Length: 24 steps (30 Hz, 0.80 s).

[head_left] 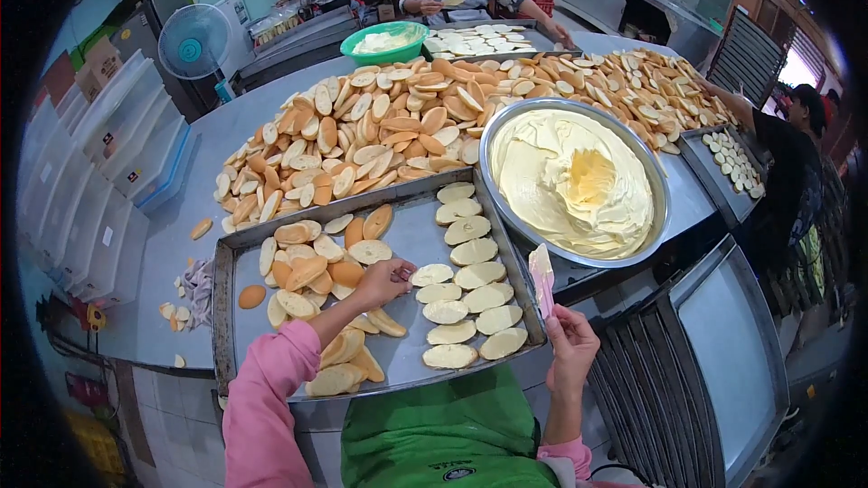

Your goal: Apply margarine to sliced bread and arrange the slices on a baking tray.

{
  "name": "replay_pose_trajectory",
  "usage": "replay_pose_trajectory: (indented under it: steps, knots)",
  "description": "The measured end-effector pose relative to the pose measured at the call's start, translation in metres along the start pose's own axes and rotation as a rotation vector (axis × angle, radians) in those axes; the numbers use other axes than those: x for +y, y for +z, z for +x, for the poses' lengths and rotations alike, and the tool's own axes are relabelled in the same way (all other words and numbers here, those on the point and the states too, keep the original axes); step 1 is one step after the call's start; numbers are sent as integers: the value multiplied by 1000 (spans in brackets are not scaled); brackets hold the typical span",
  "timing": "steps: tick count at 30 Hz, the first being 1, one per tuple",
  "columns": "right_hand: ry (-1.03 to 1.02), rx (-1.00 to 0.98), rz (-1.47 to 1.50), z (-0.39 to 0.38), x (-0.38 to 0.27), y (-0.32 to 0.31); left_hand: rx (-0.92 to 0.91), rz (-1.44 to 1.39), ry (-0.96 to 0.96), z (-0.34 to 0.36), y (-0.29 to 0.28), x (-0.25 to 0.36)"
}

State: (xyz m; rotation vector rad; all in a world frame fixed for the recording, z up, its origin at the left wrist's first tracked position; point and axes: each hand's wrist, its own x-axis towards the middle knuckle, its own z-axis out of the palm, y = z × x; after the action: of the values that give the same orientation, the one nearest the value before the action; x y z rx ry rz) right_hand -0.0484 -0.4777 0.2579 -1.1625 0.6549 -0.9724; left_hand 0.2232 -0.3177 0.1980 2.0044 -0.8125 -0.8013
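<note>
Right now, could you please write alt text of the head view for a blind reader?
A person's left hand is at a coated bread slice in a metal tray; the right hand holds a pink spatula. Beyond lie a bowl of pale cream and heaped bread.

The head view comes from the left of two fisheye cameras on the person's head, upright, facing down and forward over the green garment [438, 438]. The left hand [384, 283], right hand [571, 341] and tray [411, 217] appear near; the table [163, 307] stretches away, edges bending toward the dark rim.
</note>
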Motion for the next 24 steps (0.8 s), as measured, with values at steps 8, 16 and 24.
replay_pose_trajectory:
  steps: [8,16,24]
  knots:
    - [3,2,-9,0,3,-3,-76,-37,-28,-1,0,4]
    - [-7,0,-7,0,1,-1,163,45,121,-49,-49,24]
    - [36,8,-65,5,13,-10,968,137,-11,-184,-196,-34]
